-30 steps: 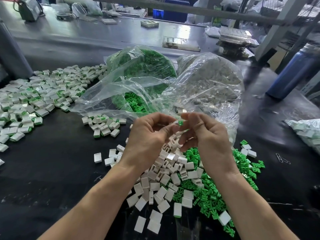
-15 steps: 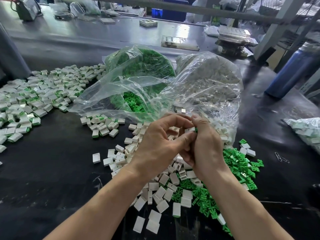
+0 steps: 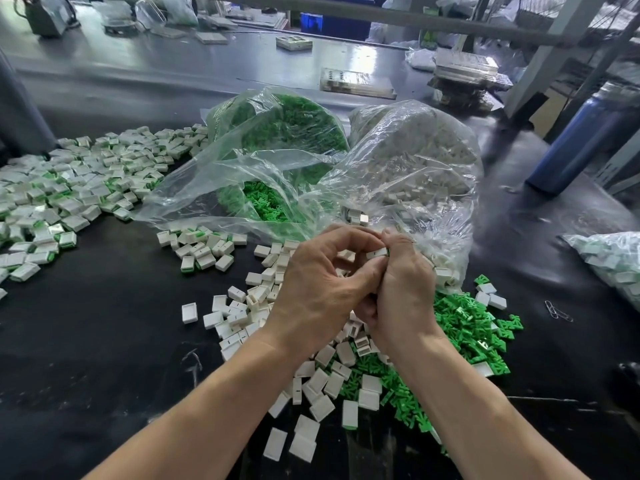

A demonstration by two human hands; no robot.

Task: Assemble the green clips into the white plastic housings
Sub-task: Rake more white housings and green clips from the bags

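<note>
My left hand (image 3: 318, 289) and my right hand (image 3: 403, 292) are pressed together above the table's middle. Between their fingertips they pinch one white housing (image 3: 376, 253) with a sliver of green clip at its right end. Under my hands lies a heap of loose white housings (image 3: 239, 315). A heap of loose green clips (image 3: 464, 327) spreads to the right of it. Behind stand a clear bag of green clips (image 3: 277, 133) and a clear bag of white housings (image 3: 415, 157), both open toward me.
A large spread of assembled white-and-green pieces (image 3: 69, 188) covers the black table (image 3: 86, 358) at the left, with a smaller group (image 3: 204, 251) nearer the bags. A blue bottle (image 3: 581, 140) stands at the right. Another filled bag (image 3: 613, 261) lies at the right edge.
My hands have closed together and shifted slightly right. The green clip, plainly visible a second ago, is now almost wholly hidden at the white housing's end.
</note>
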